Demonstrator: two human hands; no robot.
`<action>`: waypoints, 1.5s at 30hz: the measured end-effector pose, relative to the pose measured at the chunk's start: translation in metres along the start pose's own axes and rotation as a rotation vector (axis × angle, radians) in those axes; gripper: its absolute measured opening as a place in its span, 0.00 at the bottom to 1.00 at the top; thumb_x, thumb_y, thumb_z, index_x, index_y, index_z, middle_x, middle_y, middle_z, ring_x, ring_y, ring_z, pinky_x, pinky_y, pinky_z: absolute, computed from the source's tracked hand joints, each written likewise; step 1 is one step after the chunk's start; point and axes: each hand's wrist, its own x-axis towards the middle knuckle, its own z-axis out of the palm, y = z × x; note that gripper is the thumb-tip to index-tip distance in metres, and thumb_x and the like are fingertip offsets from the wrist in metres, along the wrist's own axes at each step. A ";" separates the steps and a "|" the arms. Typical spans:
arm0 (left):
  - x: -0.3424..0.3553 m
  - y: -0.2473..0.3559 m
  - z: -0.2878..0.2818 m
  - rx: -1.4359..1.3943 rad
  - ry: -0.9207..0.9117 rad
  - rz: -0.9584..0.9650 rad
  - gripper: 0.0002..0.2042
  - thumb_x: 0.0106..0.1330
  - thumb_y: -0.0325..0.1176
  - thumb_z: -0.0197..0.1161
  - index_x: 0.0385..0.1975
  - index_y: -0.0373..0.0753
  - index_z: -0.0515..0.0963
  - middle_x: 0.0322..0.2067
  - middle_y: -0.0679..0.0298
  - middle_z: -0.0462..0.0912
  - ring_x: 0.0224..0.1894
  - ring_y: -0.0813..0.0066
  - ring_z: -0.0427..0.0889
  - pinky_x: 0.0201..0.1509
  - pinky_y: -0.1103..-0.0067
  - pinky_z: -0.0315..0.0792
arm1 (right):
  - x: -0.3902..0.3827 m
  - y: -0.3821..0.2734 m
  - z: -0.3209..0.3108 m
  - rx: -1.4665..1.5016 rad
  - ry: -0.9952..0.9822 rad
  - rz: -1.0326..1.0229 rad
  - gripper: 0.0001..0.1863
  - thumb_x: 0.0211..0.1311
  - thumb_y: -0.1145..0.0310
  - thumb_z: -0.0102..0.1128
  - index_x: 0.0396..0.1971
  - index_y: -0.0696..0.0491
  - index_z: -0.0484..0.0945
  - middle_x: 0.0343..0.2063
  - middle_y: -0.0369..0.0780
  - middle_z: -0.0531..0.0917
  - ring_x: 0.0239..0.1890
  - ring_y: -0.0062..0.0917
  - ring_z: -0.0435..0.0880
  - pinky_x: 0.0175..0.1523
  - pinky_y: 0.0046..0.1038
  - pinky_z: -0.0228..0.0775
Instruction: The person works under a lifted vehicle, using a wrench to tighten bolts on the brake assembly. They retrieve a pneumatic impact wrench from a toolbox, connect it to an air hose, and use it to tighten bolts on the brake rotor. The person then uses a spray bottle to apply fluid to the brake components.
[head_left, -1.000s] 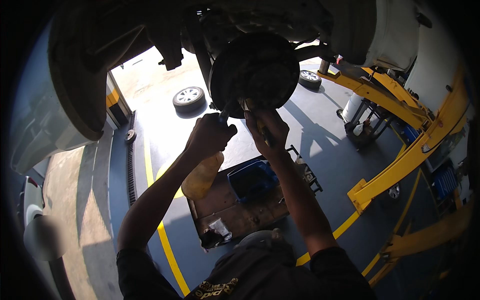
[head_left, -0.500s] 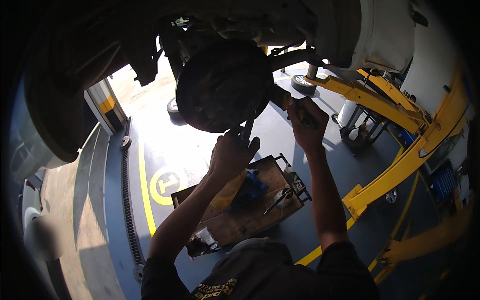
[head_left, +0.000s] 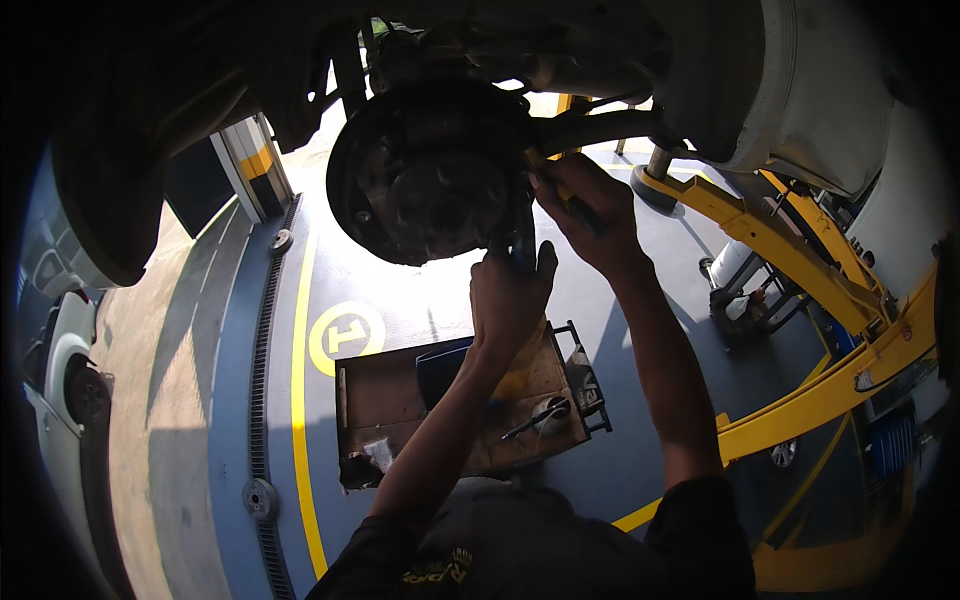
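Note:
Overhead hangs a dark round brake assembly [head_left: 430, 180], its face in deep shade. My right hand [head_left: 592, 205] is closed round a hand tool [head_left: 580, 213] with a dark handle; a yellowish part shows by the assembly's right edge. Too dark to name is the tool's exact kind. Below it, my left hand [head_left: 508, 300] reaches up to the assembly's lower right edge. Its fingers are closed about something dark and narrow that I cannot make out, and the thumb points up.
Under my arms stands a brown-topped work cart [head_left: 400, 400] with a blue item, a yellow item and a cup-like container [head_left: 550, 415]. Yellow lift arms [head_left: 790, 250] cross the right side. A floor drain [head_left: 262, 400] runs at left, with round metal parts on it.
My view has shifted. Both hands have come closer together at the assembly's right edge, the left hand moving right. The right hand's tool has turned against the edge.

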 end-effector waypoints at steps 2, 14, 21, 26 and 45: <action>0.000 0.003 0.003 0.025 -0.018 -0.031 0.22 0.65 0.39 0.68 0.54 0.34 0.77 0.23 0.47 0.86 0.29 0.49 0.89 0.34 0.62 0.81 | -0.024 0.007 0.005 -0.047 -0.022 0.062 0.04 0.66 0.76 0.68 0.36 0.56 0.80 0.26 0.39 0.82 0.26 0.25 0.84 0.34 0.27 0.75; -0.020 -0.033 0.004 0.165 -0.146 -0.208 0.16 0.65 0.42 0.68 0.34 0.32 0.81 0.24 0.49 0.86 0.31 0.52 0.89 0.38 0.64 0.79 | -0.109 -0.001 0.037 0.130 0.121 0.272 0.05 0.63 0.77 0.68 0.34 0.57 0.79 0.24 0.40 0.80 0.22 0.27 0.82 0.28 0.26 0.72; -0.022 -0.053 0.001 0.240 -0.088 -0.246 0.15 0.65 0.42 0.67 0.33 0.32 0.80 0.25 0.47 0.86 0.32 0.47 0.89 0.38 0.61 0.80 | -0.112 -0.002 0.067 0.201 0.308 0.375 0.07 0.67 0.75 0.66 0.29 0.57 0.77 0.21 0.39 0.82 0.21 0.20 0.81 0.28 0.25 0.70; -0.029 -0.066 -0.013 0.300 -0.164 -0.281 0.14 0.65 0.41 0.66 0.33 0.34 0.80 0.25 0.46 0.86 0.31 0.44 0.88 0.37 0.59 0.79 | -0.109 -0.013 0.082 0.279 0.609 0.661 0.11 0.71 0.71 0.64 0.29 0.60 0.76 0.23 0.42 0.85 0.23 0.22 0.87 0.29 0.25 0.75; -0.019 -0.109 -0.074 0.154 -0.228 -0.103 0.15 0.65 0.40 0.68 0.29 0.31 0.78 0.20 0.48 0.83 0.25 0.51 0.88 0.30 0.67 0.77 | -0.103 -0.055 0.137 0.121 0.444 0.653 0.12 0.72 0.74 0.62 0.27 0.59 0.73 0.22 0.37 0.81 0.20 0.18 0.82 0.26 0.21 0.70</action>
